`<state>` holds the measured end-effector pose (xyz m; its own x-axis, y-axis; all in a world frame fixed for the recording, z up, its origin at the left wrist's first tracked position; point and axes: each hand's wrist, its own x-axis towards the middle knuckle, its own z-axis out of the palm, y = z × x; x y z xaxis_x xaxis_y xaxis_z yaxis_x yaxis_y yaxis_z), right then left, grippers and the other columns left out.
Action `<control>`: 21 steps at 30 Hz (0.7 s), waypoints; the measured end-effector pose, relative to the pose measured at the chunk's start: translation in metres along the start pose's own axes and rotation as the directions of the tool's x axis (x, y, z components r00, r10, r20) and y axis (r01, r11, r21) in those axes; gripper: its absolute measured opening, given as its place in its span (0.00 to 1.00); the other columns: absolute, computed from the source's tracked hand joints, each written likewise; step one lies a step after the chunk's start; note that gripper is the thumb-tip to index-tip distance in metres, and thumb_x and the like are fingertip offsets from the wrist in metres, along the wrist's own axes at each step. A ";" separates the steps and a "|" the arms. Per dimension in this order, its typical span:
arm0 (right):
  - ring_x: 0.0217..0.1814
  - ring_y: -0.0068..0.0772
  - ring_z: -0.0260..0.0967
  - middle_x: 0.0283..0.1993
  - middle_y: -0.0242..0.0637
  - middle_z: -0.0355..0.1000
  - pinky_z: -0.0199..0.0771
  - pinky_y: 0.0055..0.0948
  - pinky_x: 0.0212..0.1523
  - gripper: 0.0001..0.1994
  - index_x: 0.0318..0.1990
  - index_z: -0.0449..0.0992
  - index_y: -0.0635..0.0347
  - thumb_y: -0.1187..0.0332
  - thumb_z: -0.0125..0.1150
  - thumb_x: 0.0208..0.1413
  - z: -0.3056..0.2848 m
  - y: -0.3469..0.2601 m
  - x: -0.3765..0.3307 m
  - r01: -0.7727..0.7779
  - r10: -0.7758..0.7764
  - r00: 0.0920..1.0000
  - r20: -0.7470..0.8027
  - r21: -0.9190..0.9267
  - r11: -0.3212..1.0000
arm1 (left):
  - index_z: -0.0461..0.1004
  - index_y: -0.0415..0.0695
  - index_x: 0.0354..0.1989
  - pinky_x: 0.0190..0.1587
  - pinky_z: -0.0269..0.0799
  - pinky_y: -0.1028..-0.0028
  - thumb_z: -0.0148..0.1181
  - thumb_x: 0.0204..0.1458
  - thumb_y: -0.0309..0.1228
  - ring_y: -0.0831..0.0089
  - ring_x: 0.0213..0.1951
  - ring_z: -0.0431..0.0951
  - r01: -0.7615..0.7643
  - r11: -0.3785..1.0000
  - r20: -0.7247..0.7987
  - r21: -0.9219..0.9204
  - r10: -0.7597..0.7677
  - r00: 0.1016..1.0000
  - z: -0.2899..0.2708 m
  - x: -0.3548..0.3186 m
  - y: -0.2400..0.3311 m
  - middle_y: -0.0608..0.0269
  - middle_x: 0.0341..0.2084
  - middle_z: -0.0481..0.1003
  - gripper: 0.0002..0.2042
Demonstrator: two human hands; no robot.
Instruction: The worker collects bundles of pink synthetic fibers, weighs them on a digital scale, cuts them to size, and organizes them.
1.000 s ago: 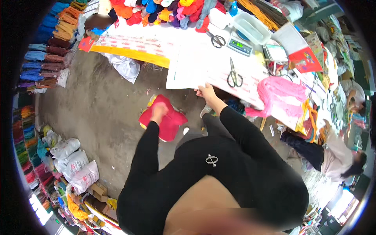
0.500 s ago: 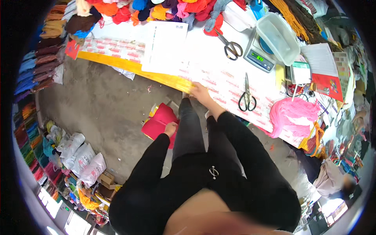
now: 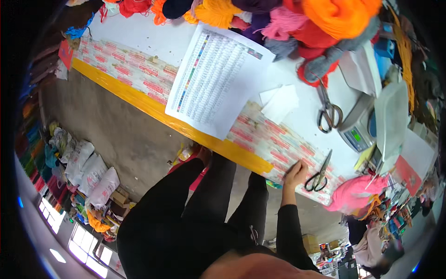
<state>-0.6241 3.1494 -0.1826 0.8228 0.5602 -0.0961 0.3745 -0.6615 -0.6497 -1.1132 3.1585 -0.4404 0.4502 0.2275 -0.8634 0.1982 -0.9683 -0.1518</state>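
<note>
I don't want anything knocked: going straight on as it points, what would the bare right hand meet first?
The right hand would probably meet the farther metal scissors with dark loop handles first, though its exact heading and height are hard to judge.

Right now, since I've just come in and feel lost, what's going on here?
A person's right hand is at the near edge of a white table with yellow edging, beside black-handled metal scissors. The left hand is below table height, near a red cushion; its grip is hard to see. A white printed sheet lies on the table, with multicoloured yarn bundles beyond.
</note>
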 end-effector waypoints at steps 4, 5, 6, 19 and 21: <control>0.27 0.24 0.60 0.28 0.36 0.65 0.63 0.23 0.32 0.06 0.35 0.67 0.68 0.73 0.46 0.57 -0.016 0.038 0.000 -0.034 0.034 0.999 -0.011 0.017 0.999 | 0.54 0.39 0.60 0.62 0.45 0.60 0.38 0.56 0.38 0.59 0.63 0.48 -0.225 0.871 -0.202 -0.437 0.149 0.968 -0.115 0.005 0.013 0.50 0.62 0.50 0.25; 0.27 0.25 0.60 0.28 0.36 0.65 0.63 0.23 0.33 0.06 0.35 0.67 0.68 0.73 0.46 0.57 -0.012 0.032 0.004 0.095 -0.097 0.993 -0.070 -0.034 0.995 | 0.54 0.39 0.60 0.62 0.46 0.60 0.38 0.56 0.38 0.59 0.63 0.48 -0.221 0.858 -0.193 -0.465 0.145 0.970 -0.113 0.004 0.007 0.50 0.61 0.50 0.24; 0.28 0.27 0.60 0.29 0.36 0.65 0.63 0.24 0.34 0.06 0.35 0.67 0.68 0.74 0.46 0.57 -0.010 0.039 0.003 0.129 -0.132 0.989 -0.068 -0.045 0.991 | 0.54 0.39 0.60 0.62 0.46 0.60 0.38 0.56 0.38 0.59 0.63 0.49 -0.215 0.843 -0.185 -0.493 0.141 0.973 -0.112 0.004 0.001 0.50 0.61 0.51 0.24; 0.10 0.15 0.48 0.20 0.31 0.59 0.48 0.17 0.13 0.03 0.33 0.62 0.62 0.76 0.40 0.58 -0.011 0.044 0.000 0.084 -0.129 0.982 0.141 0.288 0.954 | 0.55 0.41 0.60 0.60 0.49 0.63 0.37 0.57 0.38 0.60 0.61 0.53 -0.163 0.587 -0.153 -0.793 0.068 0.986 -0.119 0.029 0.006 0.52 0.60 0.54 0.23; 0.10 0.15 0.49 0.20 0.32 0.59 0.49 0.17 0.13 0.03 0.35 0.62 0.63 0.75 0.41 0.57 -0.011 0.051 -0.002 0.170 -0.194 0.975 0.105 0.205 0.964 | 0.55 0.41 0.60 0.60 0.50 0.63 0.37 0.57 0.37 0.60 0.61 0.53 -0.158 0.542 -0.156 -0.825 0.051 0.987 -0.122 0.035 0.013 0.52 0.60 0.54 0.23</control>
<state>-0.6022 3.1088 -0.2073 0.6846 0.7274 -0.0471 0.4131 -0.4405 -0.7971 -0.9886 3.1669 -0.4138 0.5897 0.1907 -0.7848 0.7547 -0.4762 0.4513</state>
